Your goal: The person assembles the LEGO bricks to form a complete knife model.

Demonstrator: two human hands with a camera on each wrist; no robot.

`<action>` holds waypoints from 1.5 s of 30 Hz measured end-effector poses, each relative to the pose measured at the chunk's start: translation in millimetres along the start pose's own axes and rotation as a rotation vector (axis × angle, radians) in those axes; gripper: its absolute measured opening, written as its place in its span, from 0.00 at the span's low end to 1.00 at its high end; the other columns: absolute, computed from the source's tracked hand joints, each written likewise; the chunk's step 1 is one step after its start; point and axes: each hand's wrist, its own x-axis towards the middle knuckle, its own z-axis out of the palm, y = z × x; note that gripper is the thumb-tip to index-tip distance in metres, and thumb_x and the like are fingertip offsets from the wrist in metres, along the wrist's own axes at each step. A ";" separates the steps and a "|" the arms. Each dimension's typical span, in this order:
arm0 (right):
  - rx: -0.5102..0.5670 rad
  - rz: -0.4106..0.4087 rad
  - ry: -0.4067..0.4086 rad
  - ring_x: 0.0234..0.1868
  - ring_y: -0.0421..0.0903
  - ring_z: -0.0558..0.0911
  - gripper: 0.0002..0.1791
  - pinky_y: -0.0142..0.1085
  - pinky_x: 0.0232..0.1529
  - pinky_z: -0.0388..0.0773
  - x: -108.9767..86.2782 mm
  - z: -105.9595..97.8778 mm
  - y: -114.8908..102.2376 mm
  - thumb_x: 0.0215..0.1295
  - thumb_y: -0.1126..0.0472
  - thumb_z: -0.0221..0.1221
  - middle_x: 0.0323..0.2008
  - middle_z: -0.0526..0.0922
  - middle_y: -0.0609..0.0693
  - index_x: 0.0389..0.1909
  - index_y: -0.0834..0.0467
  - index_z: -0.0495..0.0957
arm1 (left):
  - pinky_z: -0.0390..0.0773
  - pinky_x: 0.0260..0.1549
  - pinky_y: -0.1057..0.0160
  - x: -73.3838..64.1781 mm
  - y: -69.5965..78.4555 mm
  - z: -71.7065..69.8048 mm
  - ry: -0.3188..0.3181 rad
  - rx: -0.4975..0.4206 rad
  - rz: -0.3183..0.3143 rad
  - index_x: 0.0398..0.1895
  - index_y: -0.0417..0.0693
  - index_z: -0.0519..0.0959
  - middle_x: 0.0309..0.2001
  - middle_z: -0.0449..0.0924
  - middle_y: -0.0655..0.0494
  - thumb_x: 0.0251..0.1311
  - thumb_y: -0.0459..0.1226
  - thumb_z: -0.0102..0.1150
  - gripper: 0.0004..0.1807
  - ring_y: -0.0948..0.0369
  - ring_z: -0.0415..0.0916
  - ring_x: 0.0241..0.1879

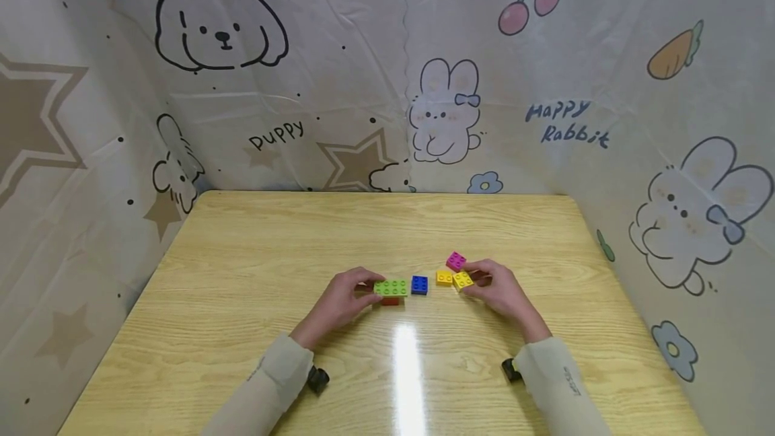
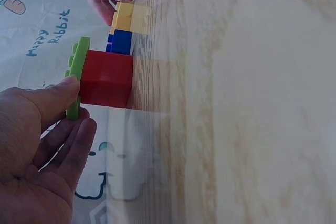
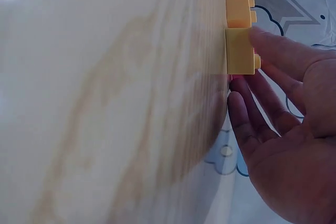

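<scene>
My left hand (image 1: 349,297) pinches the end of a flat lime-green building brick (image 1: 391,287) between thumb and fingers. Beneath that green piece, a red brick (image 2: 107,78) stands on the table, mostly covered in the head view. My right hand (image 1: 496,289) grips a yellow brick (image 1: 463,280) by its side, thumb near the studs. A second yellow brick (image 1: 444,278) sits right against it on the left. Between the two hands lies a blue brick (image 1: 420,285). Just behind the yellow pair is a magenta brick (image 1: 456,261), largely hidden in the right wrist view.
The bricks form a loose row on a light wooden table (image 1: 290,234). A printed curtain (image 1: 363,32) with cartoon animals hangs along the back and both sides. Black wrist devices (image 1: 317,379) show at both sleeves.
</scene>
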 end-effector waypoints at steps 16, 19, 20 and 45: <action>-0.017 0.008 -0.005 0.50 0.52 0.83 0.18 0.47 0.54 0.84 2.9 1.0 0.8 0.62 0.65 0.73 0.49 0.83 0.55 0.53 0.59 0.85 | 0.85 0.52 0.56 0.1 1.9 -0.1 -0.005 0.015 -0.018 0.57 0.51 0.84 0.53 0.84 0.56 0.67 0.36 0.69 0.16 0.59 0.83 0.51; -0.021 0.010 -0.009 0.50 0.52 0.83 0.18 0.47 0.54 0.84 3.3 1.1 1.7 0.62 0.64 0.73 0.49 0.83 0.55 0.53 0.59 0.85 | 0.85 0.53 0.57 0.1 1.5 0.0 -0.006 0.017 -0.024 0.57 0.51 0.84 0.53 0.84 0.56 0.67 0.36 0.69 0.16 0.60 0.83 0.51; -0.023 0.010 -0.008 0.50 0.52 0.83 0.18 0.47 0.53 0.84 3.5 1.2 2.2 0.62 0.64 0.73 0.49 0.83 0.55 0.53 0.59 0.85 | 0.85 0.52 0.57 0.1 1.4 0.1 -0.006 0.020 -0.025 0.57 0.51 0.84 0.53 0.84 0.56 0.67 0.37 0.69 0.17 0.60 0.83 0.51; 0.010 0.017 0.045 0.47 0.48 0.82 0.18 0.42 0.52 0.84 -3.7 -0.5 -9.7 0.64 0.63 0.72 0.52 0.84 0.54 0.55 0.56 0.84 | 0.85 0.53 0.57 1.0 1.4 -0.8 -0.012 -0.010 -0.005 0.56 0.50 0.84 0.52 0.84 0.56 0.67 0.36 0.69 0.16 0.59 0.83 0.51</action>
